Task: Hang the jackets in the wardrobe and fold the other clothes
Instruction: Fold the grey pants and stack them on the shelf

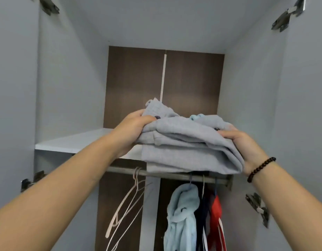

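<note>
**Head view: both hands hold a folded grey stack at the wardrobe shelf**

Head camera looks up along two bare forearms that reach forward and upward from the lower corners. The left hand is raised to shelf height, its fingers curled over the top left edge of the folded grey clothes, with the palm and thumb side under the bundle. The right hand grips the right edge of the same bundle, fingers curled on top, and a dark beaded bracelet sits on that wrist.

The grey stack lies between the two hands, its underside over the front edge of the white shelf and its near fold hanging slightly past that edge. A bit of light blue cloth shows at the top of the stack, towards the back.

Just below the shelf runs a metal rail. On its left part hang empty pale hangers, tilted. On its right part, under the stack, hang a light blue jacket, a dark navy garment and a red garment, close side by side.

Behind everything stands the brown back panel with a pale vertical strip down its middle, and metal hinges sit on the grey side walls.
</note>
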A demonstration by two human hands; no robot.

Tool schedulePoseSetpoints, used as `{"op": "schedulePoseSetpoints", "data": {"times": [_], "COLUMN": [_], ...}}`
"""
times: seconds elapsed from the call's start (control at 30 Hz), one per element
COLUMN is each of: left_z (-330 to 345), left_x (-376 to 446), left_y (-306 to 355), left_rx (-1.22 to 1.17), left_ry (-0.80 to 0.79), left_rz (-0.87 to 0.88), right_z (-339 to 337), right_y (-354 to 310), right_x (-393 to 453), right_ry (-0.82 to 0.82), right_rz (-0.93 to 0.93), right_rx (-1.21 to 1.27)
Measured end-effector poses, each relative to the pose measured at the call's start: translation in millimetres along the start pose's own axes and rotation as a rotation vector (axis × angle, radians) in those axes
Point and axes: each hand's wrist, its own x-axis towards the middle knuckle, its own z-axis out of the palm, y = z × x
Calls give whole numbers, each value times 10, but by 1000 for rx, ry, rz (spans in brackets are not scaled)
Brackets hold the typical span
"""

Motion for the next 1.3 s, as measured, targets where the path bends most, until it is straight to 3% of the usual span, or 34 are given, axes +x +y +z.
{"op": "schedulePoseSetpoints", "data": {"times": [0.23,0.37,0.43,0.47,0.53,0.6,0.67,0.77,0.83,0.9,1.0,1.1,1.2,1.3], "left_z": [105,310,526,657,900,1030,1033,932,917,941,918,835,862,1057], "left_x": [1530,2355,2626,2708,2748,2779,2836,2847,2781,2682,2609,2712,2911,3052], "left_y": [87,27,-138,-265,-537,-773,-866,-793,-733,-730,-733,-669,-614,-595], "left_rx": [94,-38,-151,-191,-186,-176,-219,-257,-299,-235,161,649,815,882], "left_ry": [-23,76,66,-15,-244,-360,-365,-394,-446,-484,-489,-250,-55,-143], "left_rz": [109,199,64,-61,-305,-427,-444,-459,-478,-476,-410,-229,27,180], "right_z": [-378,-681,-855,-946,-1106,-1147,-1145,-1105,-1098,-1059,-1021,-1029,-982,-979], "right_y": [-806,-1112,-1088,-1029,-864,-705,-646,-749,-854,-878,-753,-652,-577,-407], "right_x": [1178,1723,1888,1917,1936,1878,1835,1793,1798,1783,1780,1886,2051,2193], "right_ry": [38,237,442,514,527,470,461,566,618,588,539,625,657,521], "right_rz": [-143,-317,-234,-109,234,439,482,330,263,352,510,258,21,102], "right_rx": [-271,-266,-547,-824,-1430,-1732,-1727,-1584,-1626,-1751,-1962,-1960,-1773,-1596]}}
